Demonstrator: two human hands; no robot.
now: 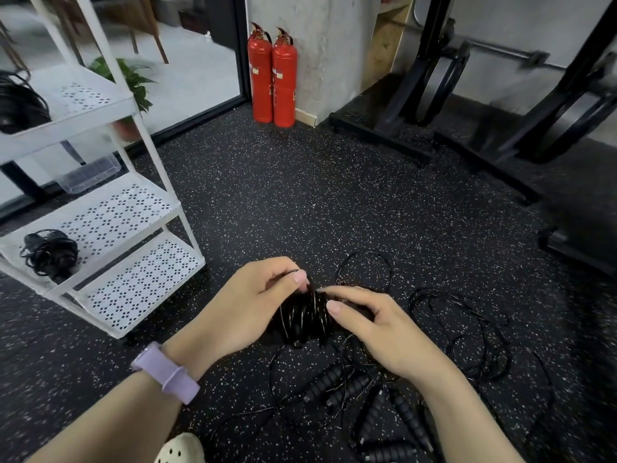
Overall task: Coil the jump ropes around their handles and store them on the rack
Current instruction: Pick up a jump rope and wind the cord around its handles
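Nearest of all, a pale perforated clog (182,449) pokes in at the bottom edge, and just beyond it loose jump ropes (467,345) sprawl over the speckled black rubber floor (300,195), their ribbed black handles (347,385) lying side by side among thin glossy cord. Above that tangle both hands work on one half-wound bundle (303,319): the left hand (247,305), a lilac wristband (167,372) on its wrist, curls round the wound handles with thumb and forefinger pinching the cord at the top, while the right hand (374,325) grips the other side, its fingers (334,307) bent in and pressing the last turns down. Judging by its shine and the springy open loops it throws on the floor, the cord is light, thin, slick and wiry, so it will likely try to unwind unless each turn is kept tight. The ribbed handles look like the sure place to hold, being thick and grippy, with a thumb trapping the free end. To the left stands a white metal rack (157,182) with punched shelves; one coiled rope (50,255) already sits on its middle shelf and a dark coil (20,101) on the top one. Two red fire extinguishers (273,75) stand against the concrete pillar behind.
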